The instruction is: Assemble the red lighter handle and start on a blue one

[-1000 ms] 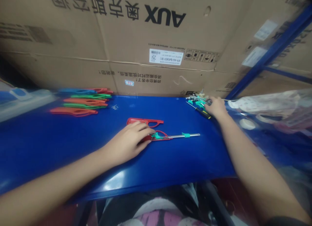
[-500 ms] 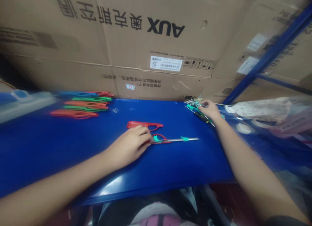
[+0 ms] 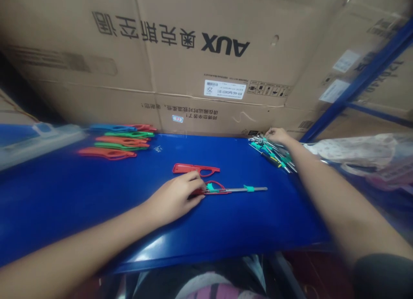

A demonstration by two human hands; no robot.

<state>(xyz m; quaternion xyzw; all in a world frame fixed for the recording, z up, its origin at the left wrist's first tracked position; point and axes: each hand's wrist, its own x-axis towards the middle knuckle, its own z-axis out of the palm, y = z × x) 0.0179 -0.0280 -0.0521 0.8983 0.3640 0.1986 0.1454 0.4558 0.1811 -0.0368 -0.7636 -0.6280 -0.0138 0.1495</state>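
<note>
My left hand [image 3: 177,198] is closed round the left end of a red lighter shell [image 3: 222,188], its fingers hiding that end. From the shell a thin metal tube [image 3: 238,189] with teal parts on it points right. Just behind it lies another red shell half [image 3: 185,167], with a loop-shaped opening. My right hand [image 3: 276,135] reaches to the back right, fingertips pinched together at the far edge of a pile of metal tubes with teal parts [image 3: 279,150]. Whatever is between those fingertips is too small to make out. A black-and-yellow-handled screwdriver [image 3: 271,160] lies against the pile.
Several orange, green, blue and red shells [image 3: 121,140] are stacked at the back left, with tiny pieces [image 3: 158,149] beside them. A translucent container [image 3: 54,142] stands farther left. A large cardboard box [image 3: 174,75] walls the back of the blue table [image 3: 135,230]. Plastic bags [image 3: 364,150] lie right.
My right hand has shifted back over the pile, uncovering more of the tubes and the screwdriver. My left hand stays on the red shell. The whole view has shifted slightly.
</note>
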